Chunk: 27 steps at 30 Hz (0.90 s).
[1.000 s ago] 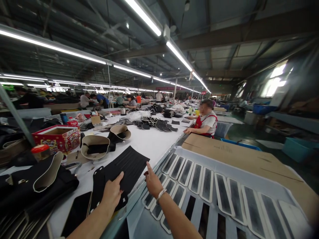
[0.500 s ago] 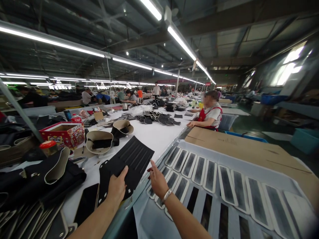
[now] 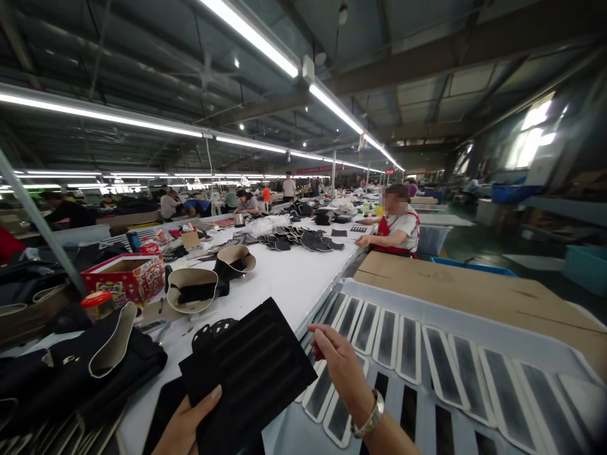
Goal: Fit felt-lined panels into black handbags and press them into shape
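My left hand point(image 3: 192, 422) grips a black ridged panel point(image 3: 258, 363) by its lower left part, with the thumb on top and the other fingers hidden beneath. The panel is tilted over the near edge of the white table point(image 3: 279, 275). Behind its upper left edge shows a black piece with cut-out loops point(image 3: 215, 330). Close to the panel's right corner, my right hand point(image 3: 340, 363) has its fingers partly stretched, and I see nothing in it. A metal bracelet point(image 3: 370, 417) circles that wrist.
Pale-edged dark strips point(image 3: 398, 341) lie in rows on a light-blue surface to the right, beside a cardboard sheet point(image 3: 455, 284). Curved black-and-beige pieces point(image 3: 190, 291), a red box point(image 3: 126, 278) and black bags point(image 3: 85, 363) are at left. A co-worker point(image 3: 396, 224) stands across the table.
The panel has come nearer and turned, so its ridged face fills more of the view. My left hand has moved down and left, my right hand to the right. The view has tilted up slightly.
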Each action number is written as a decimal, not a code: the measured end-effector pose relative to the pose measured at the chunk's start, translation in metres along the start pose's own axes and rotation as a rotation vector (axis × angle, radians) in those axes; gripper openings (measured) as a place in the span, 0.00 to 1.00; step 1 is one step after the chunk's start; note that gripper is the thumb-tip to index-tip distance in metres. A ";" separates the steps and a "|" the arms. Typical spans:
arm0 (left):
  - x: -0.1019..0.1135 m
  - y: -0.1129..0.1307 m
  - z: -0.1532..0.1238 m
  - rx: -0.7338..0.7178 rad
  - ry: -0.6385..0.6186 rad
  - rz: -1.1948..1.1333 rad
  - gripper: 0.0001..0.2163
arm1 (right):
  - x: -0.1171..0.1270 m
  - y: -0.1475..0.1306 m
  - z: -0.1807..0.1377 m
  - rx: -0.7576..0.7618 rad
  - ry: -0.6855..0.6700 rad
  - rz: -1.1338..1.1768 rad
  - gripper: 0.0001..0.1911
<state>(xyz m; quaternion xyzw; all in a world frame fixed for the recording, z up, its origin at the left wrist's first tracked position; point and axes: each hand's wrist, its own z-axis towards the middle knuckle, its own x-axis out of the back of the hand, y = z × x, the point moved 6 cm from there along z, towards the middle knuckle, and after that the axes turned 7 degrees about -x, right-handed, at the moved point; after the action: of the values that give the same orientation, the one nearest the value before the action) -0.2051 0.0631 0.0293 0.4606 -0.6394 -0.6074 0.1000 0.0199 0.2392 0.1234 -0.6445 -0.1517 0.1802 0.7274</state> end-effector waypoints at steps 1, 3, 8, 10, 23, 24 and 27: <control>0.005 -0.002 -0.003 0.021 -0.005 -0.010 0.32 | -0.008 0.001 -0.001 -0.086 -0.118 0.075 0.19; 0.015 -0.005 -0.009 0.055 -0.016 -0.028 0.32 | -0.027 0.004 -0.010 -0.195 -0.310 0.195 0.18; 0.030 -0.005 -0.019 0.093 -0.057 -0.031 0.32 | -0.058 0.011 -0.043 -0.308 -0.452 0.385 0.18; 0.032 -0.003 -0.025 0.135 -0.089 -0.059 0.32 | -0.065 0.011 -0.052 -0.349 -0.476 0.421 0.18; 0.051 0.005 -0.043 0.204 -0.178 -0.095 0.33 | -0.086 0.017 -0.069 -0.429 -0.543 0.471 0.14; 0.052 0.003 -0.043 0.215 -0.169 -0.095 0.33 | -0.087 0.019 -0.068 -0.427 -0.543 0.475 0.14; 0.055 -0.002 -0.045 0.228 -0.131 -0.088 0.32 | -0.088 0.027 -0.059 -0.438 -0.530 0.478 0.16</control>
<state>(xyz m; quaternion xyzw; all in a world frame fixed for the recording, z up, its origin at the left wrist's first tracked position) -0.2039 -0.0059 0.0144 0.4561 -0.6887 -0.5632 -0.0217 -0.0331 0.1495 0.0906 -0.7325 -0.2145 0.4669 0.4466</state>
